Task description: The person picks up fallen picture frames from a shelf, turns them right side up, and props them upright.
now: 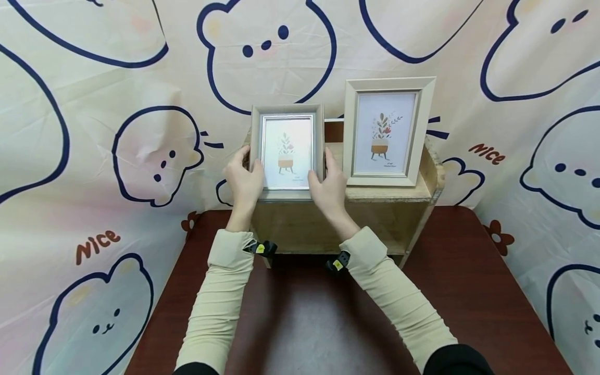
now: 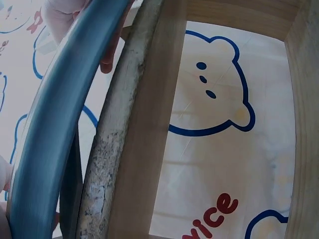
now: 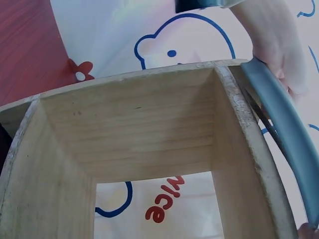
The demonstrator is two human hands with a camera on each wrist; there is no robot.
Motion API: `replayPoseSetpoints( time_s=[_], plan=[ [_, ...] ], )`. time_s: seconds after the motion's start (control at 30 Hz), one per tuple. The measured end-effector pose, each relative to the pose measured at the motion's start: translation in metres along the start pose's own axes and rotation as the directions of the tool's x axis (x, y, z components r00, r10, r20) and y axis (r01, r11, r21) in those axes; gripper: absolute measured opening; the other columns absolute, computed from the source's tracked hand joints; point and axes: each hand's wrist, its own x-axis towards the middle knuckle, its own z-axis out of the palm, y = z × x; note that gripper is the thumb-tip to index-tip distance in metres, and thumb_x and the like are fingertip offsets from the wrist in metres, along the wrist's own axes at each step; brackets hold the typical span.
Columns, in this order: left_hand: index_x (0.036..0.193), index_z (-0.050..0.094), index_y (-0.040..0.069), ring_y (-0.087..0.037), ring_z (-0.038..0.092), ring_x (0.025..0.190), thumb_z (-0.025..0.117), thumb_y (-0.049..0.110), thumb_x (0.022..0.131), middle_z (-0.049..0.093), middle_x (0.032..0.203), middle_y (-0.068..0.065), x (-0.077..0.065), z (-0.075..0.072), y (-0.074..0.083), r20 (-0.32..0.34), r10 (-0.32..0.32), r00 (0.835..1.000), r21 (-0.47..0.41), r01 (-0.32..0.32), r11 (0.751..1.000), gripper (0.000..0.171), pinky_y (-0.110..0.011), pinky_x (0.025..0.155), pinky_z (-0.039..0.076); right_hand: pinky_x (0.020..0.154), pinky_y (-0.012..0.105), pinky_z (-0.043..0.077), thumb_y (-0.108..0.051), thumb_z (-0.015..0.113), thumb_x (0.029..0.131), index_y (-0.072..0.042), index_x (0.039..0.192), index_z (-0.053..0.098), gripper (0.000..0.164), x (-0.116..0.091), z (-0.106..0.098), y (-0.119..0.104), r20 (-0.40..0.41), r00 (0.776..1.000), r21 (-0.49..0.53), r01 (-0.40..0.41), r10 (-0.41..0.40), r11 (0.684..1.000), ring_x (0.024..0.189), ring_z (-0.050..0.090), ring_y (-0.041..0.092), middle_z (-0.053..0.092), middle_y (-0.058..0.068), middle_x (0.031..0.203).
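A picture frame (image 1: 287, 195) with a pale border and a potted-plant print stands at the left on top of a wooden shelf (image 1: 389, 194). My left hand (image 1: 245, 179) grips its left side, thumb at the front and fingers around the edge. Its right side is held by my right hand (image 1: 329, 186) in the same way. From the left wrist the picture frame (image 2: 55, 109) shows edge-on, close beside the shelf's worn front edge (image 2: 112, 129). The right wrist view also catches the picture frame (image 3: 284, 124) side-on next to the shelf (image 3: 149, 124).
A second picture frame (image 1: 414, 135) with a similar print stands to the right on the shelf. Under the shelf is a dark red-brown table (image 1: 300, 312). Cloth walls (image 1: 159, 88) printed with bear outlines close in behind and at both sides.
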Motion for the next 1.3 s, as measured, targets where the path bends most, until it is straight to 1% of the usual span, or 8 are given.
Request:
replayPoseSetpoints(
  time_s=[0.17, 0.23, 0.3, 0.47, 0.6, 0.8, 1.0, 1.3],
  plan=[
    [0.112, 0.059, -0.008, -0.026, 0.059, 0.097, 0.055, -0.004, 0.082, 0.061, 0.106, -0.021, 0.001, 0.0, 0.002, -0.01, -0.048, 0.999, -0.033, 0.048, 0.998, 0.03, -0.03, 0.084, 0.047, 0.097, 0.033, 0.037, -0.003, 0.052, 0.084, 0.011, 0.13, 0.04, 0.05, 0.005, -0.005, -0.001, 0.03, 0.998, 0.009, -0.051, 0.051, 0.999, 0.114, 0.049, 0.029, 0.043, 0.024, 0.131],
    [0.111, 0.059, -0.008, -0.025, 0.058, 0.098, 0.056, -0.004, 0.082, 0.06, 0.106, -0.021, 0.002, -0.001, 0.002, 0.001, -0.076, 0.997, -0.049, 0.075, 0.996, 0.03, -0.028, 0.085, 0.047, 0.096, 0.033, 0.038, -0.002, 0.052, 0.084, 0.011, 0.129, 0.042, 0.048, 0.007, -0.007, -0.003, 0.033, 0.998, 0.02, -0.058, 0.058, 0.998, 0.119, 0.044, 0.028, 0.045, 0.024, 0.129],
    [0.111, 0.058, -0.008, -0.025, 0.057, 0.099, 0.056, -0.004, 0.082, 0.059, 0.106, -0.021, 0.003, -0.002, 0.004, 0.02, -0.104, 0.994, -0.073, 0.105, 0.992, 0.029, -0.026, 0.086, 0.046, 0.095, 0.032, 0.04, -0.002, 0.053, 0.084, 0.01, 0.129, 0.042, 0.047, 0.009, -0.009, -0.004, 0.042, 0.997, 0.032, -0.066, 0.065, 0.997, 0.118, 0.046, 0.029, 0.046, 0.024, 0.129],
    [0.111, 0.055, -0.008, -0.024, 0.055, 0.103, 0.057, -0.006, 0.082, 0.057, 0.11, -0.021, 0.007, -0.009, 0.008, 0.093, -0.188, 0.978, -0.12, 0.199, 0.973, 0.029, -0.024, 0.088, 0.044, 0.092, 0.027, 0.041, 0.001, 0.054, 0.084, 0.009, 0.128, 0.045, 0.045, 0.011, -0.011, -0.006, 0.054, 0.996, 0.073, -0.081, 0.077, 0.994, 0.114, 0.05, 0.029, 0.05, 0.024, 0.125],
    [0.11, 0.054, -0.008, -0.024, 0.054, 0.102, 0.06, -0.008, 0.08, 0.056, 0.11, -0.021, 0.011, -0.013, 0.011, 0.128, -0.238, 0.963, -0.149, 0.256, 0.955, 0.03, -0.025, 0.088, 0.044, 0.088, 0.027, 0.044, 0.005, 0.055, 0.082, 0.008, 0.124, 0.049, 0.043, 0.013, -0.013, -0.009, 0.038, 0.999, 0.099, -0.042, 0.038, 0.994, 0.109, 0.055, 0.029, 0.055, 0.023, 0.119],
    [0.108, 0.053, -0.011, -0.024, 0.054, 0.1, 0.06, -0.012, 0.077, 0.056, 0.108, -0.022, 0.016, -0.017, 0.015, 0.124, -0.227, 0.966, -0.189, 0.248, 0.95, 0.032, -0.025, 0.088, 0.044, 0.082, 0.028, 0.048, 0.007, 0.058, 0.078, 0.008, 0.123, 0.05, 0.046, 0.017, -0.015, -0.012, 0.028, 0.999, 0.046, 0.031, -0.032, 0.998, 0.1, 0.059, 0.03, 0.059, 0.023, 0.112],
    [0.108, 0.052, -0.009, -0.023, 0.053, 0.101, 0.061, -0.013, 0.077, 0.055, 0.109, -0.02, 0.017, -0.016, 0.015, 0.122, -0.221, 0.968, -0.201, 0.242, 0.949, 0.032, -0.025, 0.089, 0.044, 0.081, 0.031, 0.049, 0.006, 0.06, 0.077, 0.009, 0.125, 0.048, 0.049, 0.02, -0.017, -0.011, 0.031, 0.996, -0.037, 0.086, -0.085, 0.996, 0.101, 0.059, 0.031, 0.059, 0.025, 0.111],
    [0.108, 0.052, -0.008, -0.023, 0.053, 0.102, 0.06, -0.017, 0.076, 0.054, 0.108, -0.018, 0.019, -0.014, 0.013, 0.106, -0.186, 0.977, -0.263, 0.208, 0.942, 0.034, -0.024, 0.089, 0.044, 0.083, 0.034, 0.048, 0.007, 0.062, 0.076, 0.012, 0.123, 0.049, 0.05, 0.025, -0.018, -0.011, 0.027, 0.982, -0.132, 0.19, -0.188, 0.973, 0.101, 0.058, 0.033, 0.058, 0.024, 0.113]
  ],
)
